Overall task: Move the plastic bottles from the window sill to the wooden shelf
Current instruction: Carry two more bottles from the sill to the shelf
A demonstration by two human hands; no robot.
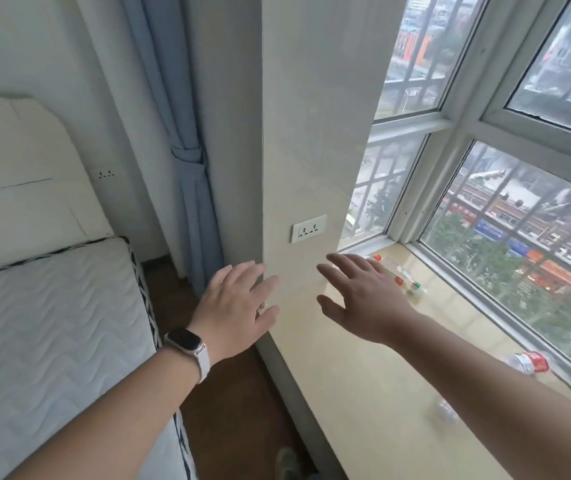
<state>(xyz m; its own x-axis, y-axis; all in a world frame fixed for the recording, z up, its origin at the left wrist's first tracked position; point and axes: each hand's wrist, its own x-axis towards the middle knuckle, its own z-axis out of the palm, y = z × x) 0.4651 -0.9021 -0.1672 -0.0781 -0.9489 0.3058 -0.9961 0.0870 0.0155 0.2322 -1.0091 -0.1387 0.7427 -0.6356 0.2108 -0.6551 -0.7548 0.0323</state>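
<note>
A beige window sill (374, 386) runs along the window on the right. Clear plastic bottles with red labels lie on it: two at the far end (403, 277), another (530, 362) near the window frame beside my right forearm, and a clear crumpled one (446, 412) close to that arm. My right hand (363, 299) hovers over the sill just short of the far bottles, fingers spread, holding nothing. My left hand (235, 306), with a white watch on its wrist, hangs open at the sill's front edge. No wooden shelf is in view.
A bare quilted mattress (52, 334) with a cream headboard lies on the left. A blue tied curtain (187, 157) hangs beside a beige pillar with a wall socket (308, 228). Dark wooden floor (242, 410) runs between bed and sill.
</note>
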